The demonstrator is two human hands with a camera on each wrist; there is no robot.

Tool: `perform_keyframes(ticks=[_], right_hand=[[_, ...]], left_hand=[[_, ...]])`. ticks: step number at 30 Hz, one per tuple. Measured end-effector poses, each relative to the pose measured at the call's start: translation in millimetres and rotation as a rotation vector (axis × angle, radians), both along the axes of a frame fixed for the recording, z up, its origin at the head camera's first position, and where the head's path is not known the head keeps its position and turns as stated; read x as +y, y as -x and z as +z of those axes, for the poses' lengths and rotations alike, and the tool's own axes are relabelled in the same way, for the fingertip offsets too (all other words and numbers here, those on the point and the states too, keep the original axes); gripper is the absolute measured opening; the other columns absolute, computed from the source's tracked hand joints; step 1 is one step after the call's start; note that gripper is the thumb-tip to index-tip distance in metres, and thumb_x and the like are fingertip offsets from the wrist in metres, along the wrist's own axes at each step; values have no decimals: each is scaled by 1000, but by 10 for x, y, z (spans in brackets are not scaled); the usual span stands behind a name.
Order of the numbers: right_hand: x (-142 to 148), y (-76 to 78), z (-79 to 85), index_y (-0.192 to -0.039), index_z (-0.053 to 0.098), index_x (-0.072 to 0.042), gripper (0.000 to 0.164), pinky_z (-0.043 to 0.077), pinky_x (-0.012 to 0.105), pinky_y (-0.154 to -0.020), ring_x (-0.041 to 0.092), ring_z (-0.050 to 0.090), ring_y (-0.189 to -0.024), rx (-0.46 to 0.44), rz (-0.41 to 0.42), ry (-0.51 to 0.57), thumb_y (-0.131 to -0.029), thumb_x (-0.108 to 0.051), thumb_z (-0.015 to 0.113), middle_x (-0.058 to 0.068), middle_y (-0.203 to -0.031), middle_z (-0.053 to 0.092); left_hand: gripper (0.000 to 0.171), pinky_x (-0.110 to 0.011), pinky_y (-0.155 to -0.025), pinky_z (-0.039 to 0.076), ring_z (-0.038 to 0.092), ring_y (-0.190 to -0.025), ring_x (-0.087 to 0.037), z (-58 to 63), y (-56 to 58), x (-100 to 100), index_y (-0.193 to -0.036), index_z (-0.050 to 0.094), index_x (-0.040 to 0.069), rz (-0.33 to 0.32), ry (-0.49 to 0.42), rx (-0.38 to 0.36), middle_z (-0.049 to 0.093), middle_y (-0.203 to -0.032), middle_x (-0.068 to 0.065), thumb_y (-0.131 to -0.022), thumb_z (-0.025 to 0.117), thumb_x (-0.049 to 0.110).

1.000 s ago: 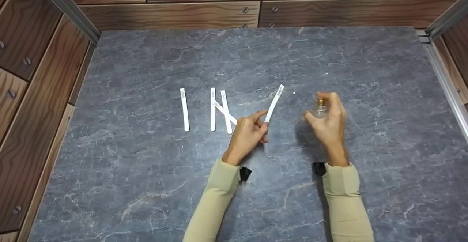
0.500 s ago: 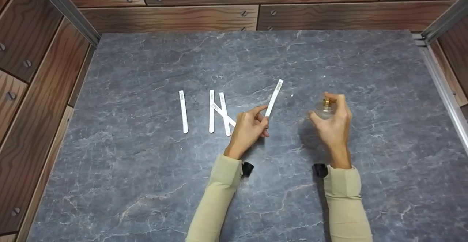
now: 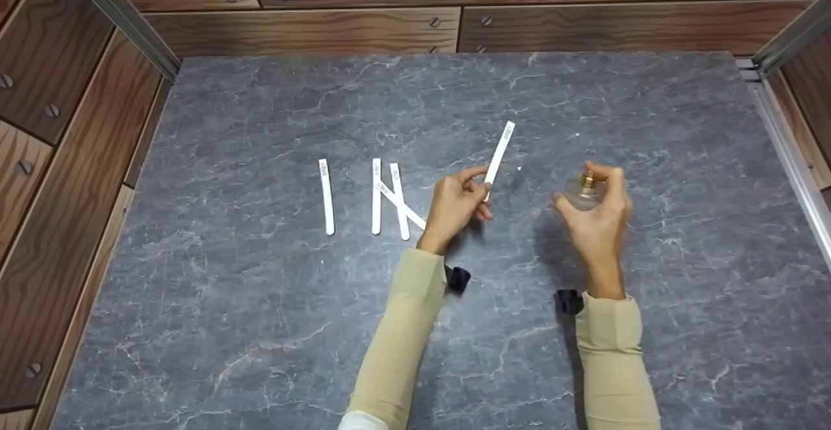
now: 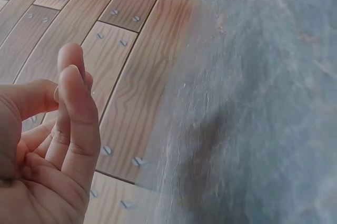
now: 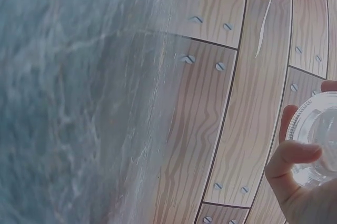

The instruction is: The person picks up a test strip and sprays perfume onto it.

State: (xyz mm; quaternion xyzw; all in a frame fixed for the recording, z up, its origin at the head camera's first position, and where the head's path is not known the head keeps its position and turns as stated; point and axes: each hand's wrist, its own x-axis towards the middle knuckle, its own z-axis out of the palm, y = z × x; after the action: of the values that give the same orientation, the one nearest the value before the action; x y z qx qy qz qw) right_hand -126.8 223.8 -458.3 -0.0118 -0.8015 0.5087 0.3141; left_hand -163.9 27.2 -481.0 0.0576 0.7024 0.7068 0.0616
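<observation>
My left hand (image 3: 454, 202) pinches the lower end of a white paper test strip (image 3: 500, 152) between thumb and fingers, raised above the table. In the right wrist view that strip (image 5: 263, 27) shows edge-on as a thin, slightly curved line. My right hand (image 3: 600, 219) grips a clear glass perfume bottle (image 3: 584, 199), with the index finger on its gold spray top (image 3: 588, 179). The bottle's round glass base (image 5: 304, 121) faces the right wrist camera. A gap separates the strip from the bottle. In the left wrist view, my left hand (image 4: 68, 140) mostly hides the strip.
Several similar white strips lie left of my hands on the grey marbled table (image 3: 260, 319). One strip (image 3: 327, 199) lies apart; a slanted strip (image 3: 416, 217) crosses another (image 3: 402, 222) beside an upright one (image 3: 376, 202). Wood-patterned panels (image 3: 298, 30) border the table.
My left hand has moved up and to the right with the strip. My right hand, holding the perfume bottle, has shifted slightly right. The strips on the table have stayed put.
</observation>
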Motion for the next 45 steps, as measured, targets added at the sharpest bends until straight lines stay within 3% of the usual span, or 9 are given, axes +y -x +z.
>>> perform_keyframes(ticks=[5, 13, 18, 22, 29, 34, 45], right_hand=[[8, 2, -14, -115, 61, 8, 54, 44, 22, -84, 6, 55, -95, -9, 0, 11, -65, 18, 80, 21, -102, 66], [57, -57, -36, -115, 61, 8, 55, 45, 21, -84, 5, 55, -97, -11, -11, 7, -64, 18, 82, 15, -105, 66], [47, -42, -32, -114, 61, 8, 54, 45, 22, -85, 6, 55, -97, -7, -10, 4, -64, 17, 82, 17, -105, 66], [43, -36, -35, -113, 62, 8, 53, 44, 22, -84, 6, 55, -97, -5, -7, -3, -65, 16, 82, 21, -103, 66], [55, -15, -15, -114, 62, 8, 54, 45, 20, -82, 6, 56, -95, -5, -4, 11, -64, 17, 81, 22, -104, 66], [53, -5, -3, -114, 62, 7, 54, 46, 20, -79, 5, 57, -92, -3, 1, 9, -64, 18, 80, 15, -100, 65], [31, 4, -1, -113, 61, 8, 55, 46, 20, -81, 5, 57, -93, 12, 10, 13, -63, 18, 81, 13, -100, 66]], left_hand=[[32, -29, -46, 57, 57, -44, -5, -30, 104, 66, -128, 61, -13, 32, 12, -16, 61, -64, -2, -96, 60, -7], [30, -16, -43, 46, 53, -45, -4, -84, 265, 221, -127, 65, -8, 147, 63, -123, 59, -64, 1, -99, 63, 0], [25, -15, -43, 42, 50, -45, -4, -88, 389, 268, -122, 69, -4, 182, 146, -123, 58, -65, 3, -98, 65, 1], [13, -16, -44, 43, 51, -46, -5, -94, 476, 297, -109, 71, -3, 208, 192, -124, 59, -64, 3, -97, 66, 1], [7, -16, -47, 47, 54, -51, -5, -81, 618, 344, -97, 73, -5, 173, 240, -118, 59, -67, 2, -95, 67, -2], [10, -16, -48, 50, 55, -52, -4, -64, 693, 371, -100, 75, -6, 147, 271, -127, 60, -69, 2, -94, 67, -5], [19, -14, -53, 44, 55, -57, -4, -12, 820, 394, -110, 75, -2, 30, 456, -98, 58, -75, 2, -94, 66, -4]])
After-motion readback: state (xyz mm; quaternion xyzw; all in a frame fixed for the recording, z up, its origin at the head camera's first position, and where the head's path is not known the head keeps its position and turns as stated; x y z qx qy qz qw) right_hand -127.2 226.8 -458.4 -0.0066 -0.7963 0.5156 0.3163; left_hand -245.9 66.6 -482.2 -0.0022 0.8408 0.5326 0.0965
